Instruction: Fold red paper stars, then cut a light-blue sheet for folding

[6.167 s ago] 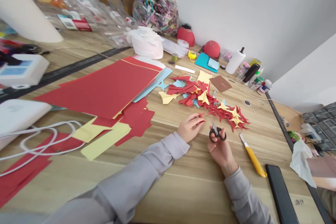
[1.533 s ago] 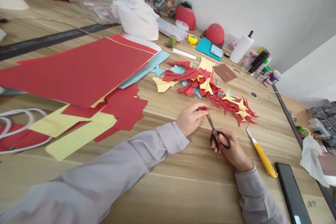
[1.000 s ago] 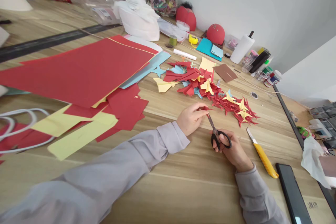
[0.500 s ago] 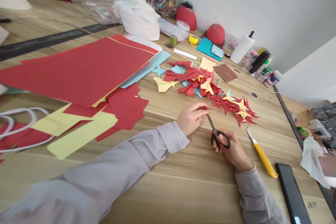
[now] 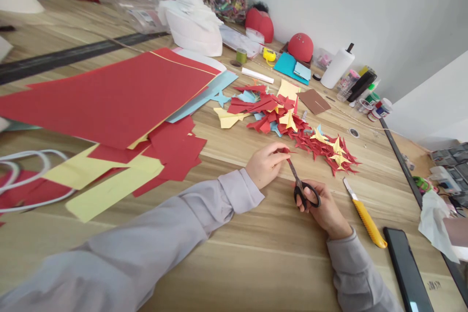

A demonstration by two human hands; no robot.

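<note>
My left hand (image 5: 267, 163) pinches a small piece of red paper (image 5: 284, 150), mostly hidden by the fingers. Black-handled scissors (image 5: 300, 186) are held in my right hand (image 5: 323, 207), with fingers in the loops. Their blades point up and left, and the tips meet the red paper at my left fingertips. Just beyond both hands lies a heap of red, yellow and blue folded paper stars (image 5: 310, 141). To the right of my right hand rests a yellow utility knife (image 5: 369, 222) with its blade out.
Large red paper sheets (image 5: 120, 95) cover the left of the wooden table, with yellow paper strips (image 5: 115, 190) and a white cable (image 5: 47, 161) near them. A black phone-like slab (image 5: 407, 268) lies at right. White tissues (image 5: 193, 24) and bottles (image 5: 380, 109) line the back.
Both hands stay in almost the same place. The scissors' handle loops have shifted very slightly; the things on the table have not moved.
</note>
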